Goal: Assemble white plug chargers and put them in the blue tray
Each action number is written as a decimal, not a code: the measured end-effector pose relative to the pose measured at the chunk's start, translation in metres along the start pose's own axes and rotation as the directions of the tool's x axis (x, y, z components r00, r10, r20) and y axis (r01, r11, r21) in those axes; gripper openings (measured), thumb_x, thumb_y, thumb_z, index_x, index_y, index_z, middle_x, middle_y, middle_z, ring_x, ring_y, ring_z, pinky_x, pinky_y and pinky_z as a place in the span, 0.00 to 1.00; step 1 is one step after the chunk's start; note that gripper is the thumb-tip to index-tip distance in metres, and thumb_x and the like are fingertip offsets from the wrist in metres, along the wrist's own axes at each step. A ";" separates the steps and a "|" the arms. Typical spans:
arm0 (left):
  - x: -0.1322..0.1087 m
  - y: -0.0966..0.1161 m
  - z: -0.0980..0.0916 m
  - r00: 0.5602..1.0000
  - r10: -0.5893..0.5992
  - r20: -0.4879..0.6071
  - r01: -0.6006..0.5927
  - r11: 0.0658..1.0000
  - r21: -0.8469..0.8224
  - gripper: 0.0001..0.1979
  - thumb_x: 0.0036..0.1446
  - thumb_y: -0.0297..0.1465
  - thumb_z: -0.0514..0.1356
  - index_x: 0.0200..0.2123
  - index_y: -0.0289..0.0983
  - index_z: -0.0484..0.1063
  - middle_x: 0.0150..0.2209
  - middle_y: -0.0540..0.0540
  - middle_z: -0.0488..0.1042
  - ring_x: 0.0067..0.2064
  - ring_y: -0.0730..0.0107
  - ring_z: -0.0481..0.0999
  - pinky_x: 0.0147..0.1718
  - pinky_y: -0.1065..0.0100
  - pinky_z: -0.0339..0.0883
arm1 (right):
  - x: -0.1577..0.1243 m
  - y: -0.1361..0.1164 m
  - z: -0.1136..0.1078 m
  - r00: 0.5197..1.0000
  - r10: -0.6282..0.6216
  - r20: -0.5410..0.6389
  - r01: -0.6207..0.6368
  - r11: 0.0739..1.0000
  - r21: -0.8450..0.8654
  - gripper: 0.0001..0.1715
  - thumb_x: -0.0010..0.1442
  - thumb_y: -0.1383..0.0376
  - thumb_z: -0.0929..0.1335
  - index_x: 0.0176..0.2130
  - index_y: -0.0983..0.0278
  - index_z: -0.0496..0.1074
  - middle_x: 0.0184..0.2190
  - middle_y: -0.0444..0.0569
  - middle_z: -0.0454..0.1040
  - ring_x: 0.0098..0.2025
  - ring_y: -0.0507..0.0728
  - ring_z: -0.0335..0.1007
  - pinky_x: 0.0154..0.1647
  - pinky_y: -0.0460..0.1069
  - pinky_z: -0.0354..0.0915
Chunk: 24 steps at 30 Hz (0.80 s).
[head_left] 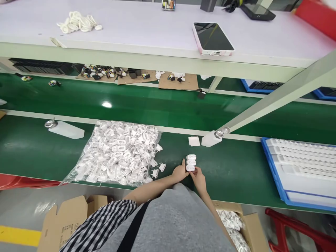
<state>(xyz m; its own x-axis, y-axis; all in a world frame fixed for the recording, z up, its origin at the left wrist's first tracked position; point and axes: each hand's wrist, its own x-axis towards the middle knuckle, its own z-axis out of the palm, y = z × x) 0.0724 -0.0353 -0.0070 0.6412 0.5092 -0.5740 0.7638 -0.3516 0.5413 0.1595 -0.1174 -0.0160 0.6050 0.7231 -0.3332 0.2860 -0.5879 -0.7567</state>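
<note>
Three white charger pieces (191,162) stand in a short row, one behind another, on the green bench close to my body. My left hand (180,172) is closed against their left side, with one finger stretched along the row. At the near end, my right hand (198,179) pinches the nearest piece from the right. My fingers partly hide the lower ends of the pieces. Left of my hands, several loose white plug parts (155,173) with prongs lie beside a clear plastic bag (86,154) filled with similar parts.
A blue tray (273,168) with rows of white pieces sits right. White bottles (67,130) (210,139) and a paper stack (194,141) lie along the bench's back edge. A slanted post (275,94) crosses the right side. A phone (214,38) rests on the upper shelf.
</note>
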 end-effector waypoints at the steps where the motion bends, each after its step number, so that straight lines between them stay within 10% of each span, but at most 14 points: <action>1: 0.005 0.003 -0.002 1.000 0.002 0.002 -0.002 1.000 0.014 0.31 0.46 0.33 0.51 0.52 0.27 0.43 0.36 0.37 0.69 0.38 0.60 0.68 0.33 0.66 0.61 | 0.003 0.000 -0.001 1.000 0.016 -0.022 -0.016 1.000 0.024 0.15 0.41 0.61 0.64 0.32 0.64 0.61 0.23 0.45 0.69 0.26 0.56 0.66 0.28 0.49 0.60; 10: 0.007 0.013 -0.019 0.999 0.046 -0.016 -0.046 0.998 0.035 0.35 0.46 0.32 0.52 0.53 0.26 0.38 0.34 0.39 0.70 0.37 0.60 0.69 0.32 0.66 0.61 | -0.005 0.009 -0.017 0.991 -0.007 -0.130 0.011 0.999 0.035 0.10 0.43 0.57 0.62 0.24 0.61 0.62 0.18 0.45 0.66 0.22 0.58 0.64 0.24 0.51 0.58; 15: -0.049 -0.035 -0.040 0.985 -0.030 -0.169 0.008 0.991 -0.131 0.28 0.46 0.32 0.51 0.51 0.32 0.49 0.30 0.47 0.72 0.33 0.68 0.69 0.31 0.71 0.61 | -0.015 -0.016 0.019 0.961 -0.191 0.198 0.200 0.979 -0.028 0.14 0.47 0.56 0.58 0.29 0.63 0.65 0.23 0.46 0.68 0.25 0.56 0.65 0.29 0.50 0.60; 24: -0.152 -0.132 -0.061 0.703 -0.532 -0.472 0.284 0.819 -0.499 0.07 0.46 0.31 0.51 0.28 0.35 0.64 0.47 0.44 0.61 0.25 0.76 0.68 0.27 0.72 0.61 | -0.012 -0.074 0.108 0.772 -0.334 0.541 0.558 0.763 -0.325 0.23 0.45 0.70 0.58 0.44 0.69 0.58 0.42 0.59 0.59 0.40 0.60 0.63 0.36 0.50 0.61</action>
<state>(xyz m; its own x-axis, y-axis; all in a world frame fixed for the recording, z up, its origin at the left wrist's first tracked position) -0.1303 -0.0185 0.0464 0.0100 0.9157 -0.4018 0.7708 0.2489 0.5864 0.0512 -0.0436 -0.0171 -0.0305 0.9506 -0.3090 0.7978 -0.1631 -0.5805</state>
